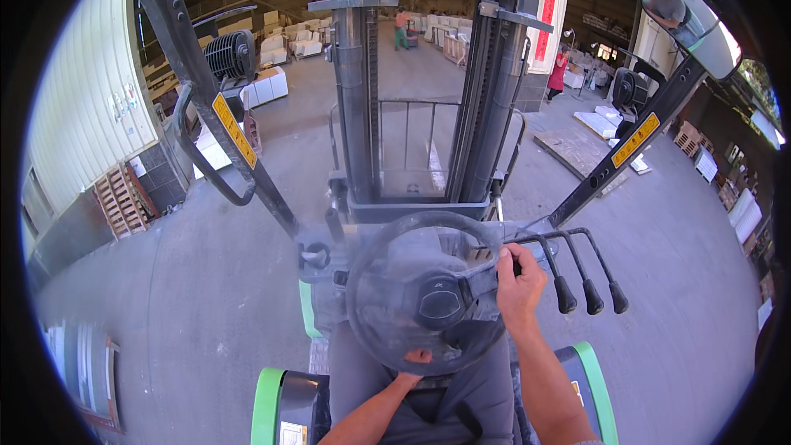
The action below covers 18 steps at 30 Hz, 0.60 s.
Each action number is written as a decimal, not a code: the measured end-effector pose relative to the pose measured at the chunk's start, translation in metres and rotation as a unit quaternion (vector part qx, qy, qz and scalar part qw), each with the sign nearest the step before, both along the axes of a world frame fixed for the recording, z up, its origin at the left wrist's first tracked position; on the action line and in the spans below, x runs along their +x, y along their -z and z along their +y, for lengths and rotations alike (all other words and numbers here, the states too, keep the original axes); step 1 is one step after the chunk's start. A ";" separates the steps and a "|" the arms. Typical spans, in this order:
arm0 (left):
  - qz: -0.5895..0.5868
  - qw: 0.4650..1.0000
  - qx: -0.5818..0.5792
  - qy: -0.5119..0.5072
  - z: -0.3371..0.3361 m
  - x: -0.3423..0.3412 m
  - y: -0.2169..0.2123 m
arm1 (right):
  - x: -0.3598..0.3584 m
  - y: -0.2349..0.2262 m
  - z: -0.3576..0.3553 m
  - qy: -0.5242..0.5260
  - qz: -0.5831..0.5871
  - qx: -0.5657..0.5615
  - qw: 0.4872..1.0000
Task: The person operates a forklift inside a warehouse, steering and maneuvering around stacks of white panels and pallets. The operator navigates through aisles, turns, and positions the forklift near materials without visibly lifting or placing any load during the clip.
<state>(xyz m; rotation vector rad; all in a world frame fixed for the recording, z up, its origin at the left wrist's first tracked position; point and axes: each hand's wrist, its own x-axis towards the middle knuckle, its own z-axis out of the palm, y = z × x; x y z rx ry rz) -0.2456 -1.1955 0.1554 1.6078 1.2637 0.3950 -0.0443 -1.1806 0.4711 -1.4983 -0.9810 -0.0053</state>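
Observation:
A dusty black steering wheel (439, 297) stands in front of me on a forklift. At its right side, the fingers of my right hand (520, 288) are wrapped round a dark spinner knob (517, 267) at the rim. My left hand (418, 356) is curled at the wheel's lower rim, its fingers partly hidden. Three black-knobbed control levers (592, 297) hang just right of my right hand. A short lever (334, 225) rises left of the wheel's top.
Ahead stands the lift mast (356, 91) with a load guard. Beyond it, a person in an orange top (402, 29) is near stacked white slabs (298, 39). Another in red (557, 74) stands by the right doorway. Wooden pallets (121, 200) lean at the left wall; a flat board (582, 155) lies right.

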 end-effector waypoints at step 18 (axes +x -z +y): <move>0.072 0.960 0.185 0.195 0.125 -0.050 0.032 | -0.090 -0.081 0.130 0.066 -0.037 0.050 0.996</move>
